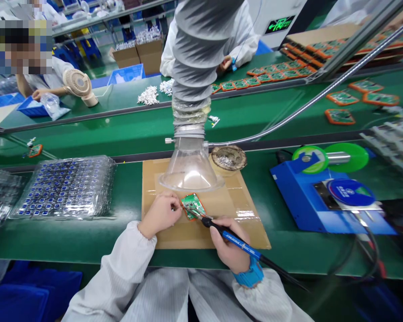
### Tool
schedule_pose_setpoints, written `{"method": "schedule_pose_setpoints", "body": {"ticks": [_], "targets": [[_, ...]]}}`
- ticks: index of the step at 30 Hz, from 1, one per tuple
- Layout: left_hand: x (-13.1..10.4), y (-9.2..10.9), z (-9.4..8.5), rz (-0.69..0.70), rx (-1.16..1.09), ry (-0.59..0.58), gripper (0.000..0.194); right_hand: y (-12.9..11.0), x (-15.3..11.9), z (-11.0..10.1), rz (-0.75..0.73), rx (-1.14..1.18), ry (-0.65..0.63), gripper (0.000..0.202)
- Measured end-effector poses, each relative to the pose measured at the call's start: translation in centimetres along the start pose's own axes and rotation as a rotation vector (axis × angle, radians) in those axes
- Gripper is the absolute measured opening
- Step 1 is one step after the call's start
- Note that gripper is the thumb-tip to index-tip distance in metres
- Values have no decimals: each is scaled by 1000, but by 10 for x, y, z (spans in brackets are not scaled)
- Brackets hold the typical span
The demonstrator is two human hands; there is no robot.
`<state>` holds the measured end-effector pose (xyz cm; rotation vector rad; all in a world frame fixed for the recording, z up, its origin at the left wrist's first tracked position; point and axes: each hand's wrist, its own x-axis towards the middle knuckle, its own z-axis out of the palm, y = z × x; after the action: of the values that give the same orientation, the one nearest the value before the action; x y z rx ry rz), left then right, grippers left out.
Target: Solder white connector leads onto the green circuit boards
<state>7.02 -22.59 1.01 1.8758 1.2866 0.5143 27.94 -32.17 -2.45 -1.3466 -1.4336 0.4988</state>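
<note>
The left hand (pixel 161 214) had its fingertips at the left edge of a green circuit board (pixel 191 202); whether they pinched it could not be told. The right hand (pixel 230 250) gripped a blue-and-black soldering iron (pixel 239 241), its front end over the board. The board was on a cardboard sheet (pixel 184 237) on the green desk (pixel 127 241), just below a clear funnel-shaped hood (pixel 192 170). A round, crusted dish (pixel 229 158) stood to the hood's right.
</note>
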Motion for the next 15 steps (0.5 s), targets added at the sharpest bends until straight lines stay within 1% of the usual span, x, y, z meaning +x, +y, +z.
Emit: {"method": "schedule_pose_setpoints", "body": {"ticks": [3,6,9,11,13,15], "targets": [[0,0,0,-6,2,0,22,1,-1,0,16,11,2,4],[0,1,0,-5,10,3,22,2,-1,0,43,76,66,3],[0,2,0,-12,14,5,22,4,1,-5,103,99,174,7],[-1,3,0,-16,10,5,21,8,6,-13,152,89,256,12],[-1,2,-1,-15,8,2,21,12,15,-22,180,76,369,16],[0,2,-2,-15,12,0,21,15,28,-29,174,52,480,21]]}}
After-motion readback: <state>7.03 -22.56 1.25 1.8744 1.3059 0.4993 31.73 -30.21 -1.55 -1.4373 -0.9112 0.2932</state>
